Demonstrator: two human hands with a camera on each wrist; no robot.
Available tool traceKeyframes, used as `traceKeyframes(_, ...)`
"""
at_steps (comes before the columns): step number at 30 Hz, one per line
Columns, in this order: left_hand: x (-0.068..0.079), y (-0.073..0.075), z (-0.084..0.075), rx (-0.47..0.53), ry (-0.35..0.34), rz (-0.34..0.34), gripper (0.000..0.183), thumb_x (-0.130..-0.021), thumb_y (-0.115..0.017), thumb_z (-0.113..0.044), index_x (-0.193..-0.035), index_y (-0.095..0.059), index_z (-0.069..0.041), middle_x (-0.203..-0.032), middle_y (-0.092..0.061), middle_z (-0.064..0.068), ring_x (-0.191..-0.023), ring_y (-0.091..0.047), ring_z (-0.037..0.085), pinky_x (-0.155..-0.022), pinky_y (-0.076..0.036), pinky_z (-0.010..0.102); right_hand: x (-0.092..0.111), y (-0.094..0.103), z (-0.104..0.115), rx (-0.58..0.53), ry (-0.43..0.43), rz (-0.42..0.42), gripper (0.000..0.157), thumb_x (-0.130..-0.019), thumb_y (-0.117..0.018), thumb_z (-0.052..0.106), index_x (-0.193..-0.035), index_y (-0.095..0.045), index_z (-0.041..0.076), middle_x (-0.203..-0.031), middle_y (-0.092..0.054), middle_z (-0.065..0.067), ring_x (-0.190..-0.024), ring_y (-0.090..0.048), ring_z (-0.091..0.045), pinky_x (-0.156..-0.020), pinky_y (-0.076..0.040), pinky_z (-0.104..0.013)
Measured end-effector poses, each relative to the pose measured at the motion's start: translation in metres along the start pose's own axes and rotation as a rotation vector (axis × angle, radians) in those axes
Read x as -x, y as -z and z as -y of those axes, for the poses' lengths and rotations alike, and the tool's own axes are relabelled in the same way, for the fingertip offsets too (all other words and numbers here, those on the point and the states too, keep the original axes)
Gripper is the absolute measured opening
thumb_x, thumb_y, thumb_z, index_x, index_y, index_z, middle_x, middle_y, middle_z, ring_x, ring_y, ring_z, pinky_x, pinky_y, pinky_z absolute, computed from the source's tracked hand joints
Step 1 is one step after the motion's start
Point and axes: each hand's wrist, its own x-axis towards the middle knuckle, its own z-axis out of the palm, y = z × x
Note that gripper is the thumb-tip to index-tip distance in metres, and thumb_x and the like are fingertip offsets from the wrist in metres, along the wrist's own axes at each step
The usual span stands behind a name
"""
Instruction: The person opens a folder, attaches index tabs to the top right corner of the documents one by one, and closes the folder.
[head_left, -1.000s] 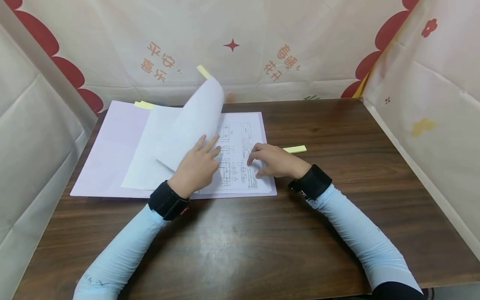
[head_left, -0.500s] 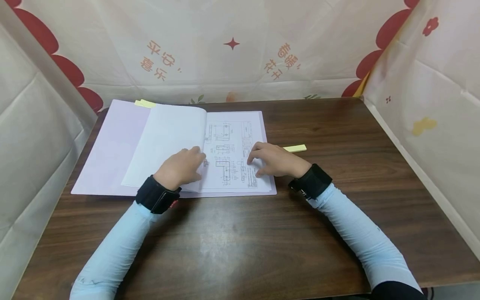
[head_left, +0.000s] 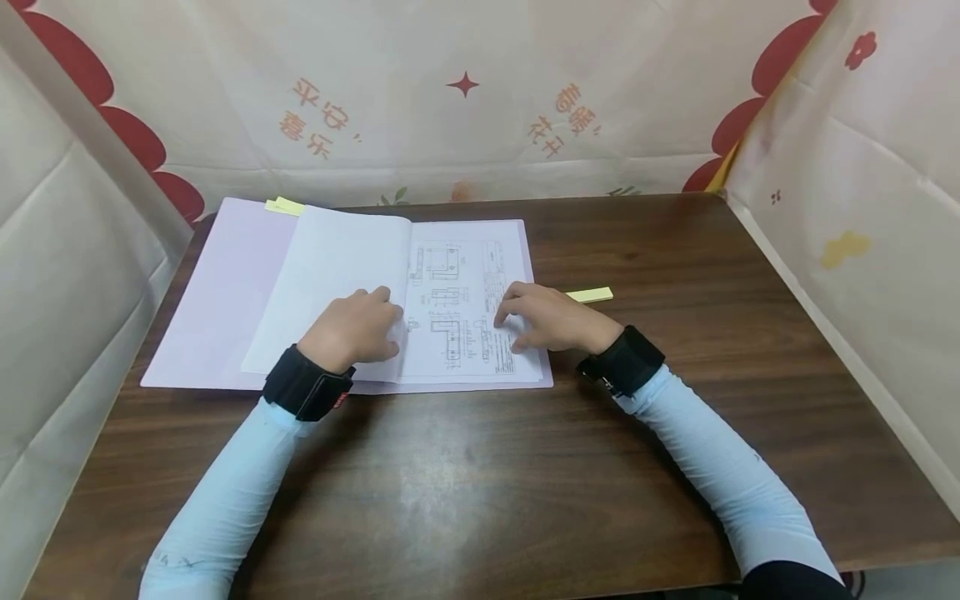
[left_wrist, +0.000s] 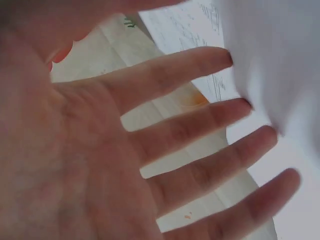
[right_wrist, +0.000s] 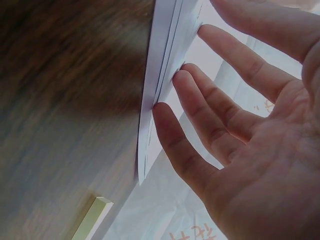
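Note:
A lavender folder (head_left: 213,300) lies spread on the table, its stack of paper turned open. On its left side is a blank white page back (head_left: 337,250); the right side shows a sheet with technical drawings (head_left: 480,258). My left hand (head_left: 352,329) rests on the turned page beside the fold. In the left wrist view its fingers (left_wrist: 210,115) are spread and straight, tips against the paper. My right hand (head_left: 551,321) touches the drawing sheet near its right edge, fingers (right_wrist: 240,60) extended with their tips on the paper in the right wrist view.
Yellow sticky tabs (head_left: 285,206) stick out above the left pages. A yellow strip of sticky notes (head_left: 590,295) lies on the brown wooden table (head_left: 675,267) just beyond my right hand. Printed cloth (head_left: 465,150) hangs behind and at both sides.
The page that stood curled up has come down flat on the left, baring the drawing sheet. My left hand slid left and toward the fold's left side. The right hand stayed put.

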Motion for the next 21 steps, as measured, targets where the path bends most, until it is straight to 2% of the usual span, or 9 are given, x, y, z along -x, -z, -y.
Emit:
traceKeyframes(4,-0.003,-0.002,-0.005,-0.035,0.006,-0.027,0.041,-0.095,-0.072,-0.028,-0.126,-0.067,-0.003,-0.114,-0.062,0.016,-0.094,-0.055,0.031,-0.074,-0.051,0.040,0.000,0.000,0.001,-0.008,-0.001,0.002,0.037,-0.082,-0.089,0.016,-0.116,-0.076,0.014,-0.132,-0.062,-0.011,-0.119,-0.058,-0.030,-0.100,-0.052,-0.045)
traceKeyframes(7,-0.004,-0.006,-0.011,-0.074,-0.002,-0.042,0.045,-0.095,-0.073,-0.031,-0.130,-0.065,-0.004,-0.119,-0.062,0.016,-0.100,-0.054,0.033,-0.081,-0.054,0.044,0.000,0.001,0.001,-0.006,0.001,0.007,0.036,-0.082,-0.088,0.017,-0.116,-0.076,0.014,-0.131,-0.062,-0.010,-0.118,-0.058,-0.029,-0.099,-0.052,-0.044)
traceKeyframes(10,-0.004,-0.009,-0.020,-0.110,-0.045,-0.053,0.044,-0.095,-0.073,-0.032,-0.132,-0.066,-0.009,-0.126,-0.063,0.015,-0.109,-0.054,0.034,-0.093,-0.053,0.051,0.001,0.000,0.000,-0.004,0.006,0.009,0.034,-0.084,-0.086,0.018,-0.116,-0.075,0.014,-0.130,-0.062,-0.009,-0.117,-0.058,-0.028,-0.098,-0.052,-0.043)
traceKeyframes(14,-0.004,-0.014,-0.035,-0.134,-0.135,-0.067,0.043,-0.095,-0.073,-0.035,-0.132,-0.067,-0.014,-0.129,-0.067,0.012,-0.116,-0.056,0.034,-0.104,-0.049,0.059,0.001,0.002,-0.001,0.001,0.026,-0.007,0.031,-0.087,-0.084,0.020,-0.115,-0.075,0.013,-0.128,-0.065,-0.009,-0.114,-0.060,-0.027,-0.097,-0.052,-0.042)
traceKeyframes(18,-0.003,-0.019,-0.046,-0.154,-0.215,-0.094,0.041,-0.094,-0.074,-0.039,-0.128,-0.068,-0.017,-0.125,-0.069,0.011,-0.115,-0.060,0.034,-0.101,-0.050,0.059,0.002,0.009,-0.007,-0.005,0.039,-0.067,0.027,-0.090,-0.081,0.023,-0.114,-0.076,0.012,-0.121,-0.070,-0.008,-0.107,-0.063,-0.025,-0.093,-0.054,-0.041)
traceKeyframes(21,-0.003,-0.022,-0.049,-0.149,-0.243,-0.104,0.039,-0.095,-0.074,-0.038,-0.127,-0.068,-0.017,-0.122,-0.070,0.010,-0.112,-0.062,0.032,-0.095,-0.052,0.054,0.009,0.021,-0.019,-0.017,-0.019,-0.161,0.019,-0.093,-0.078,0.023,-0.108,-0.076,0.012,-0.107,-0.072,-0.006,-0.093,-0.064,-0.023,-0.081,-0.055,-0.038)
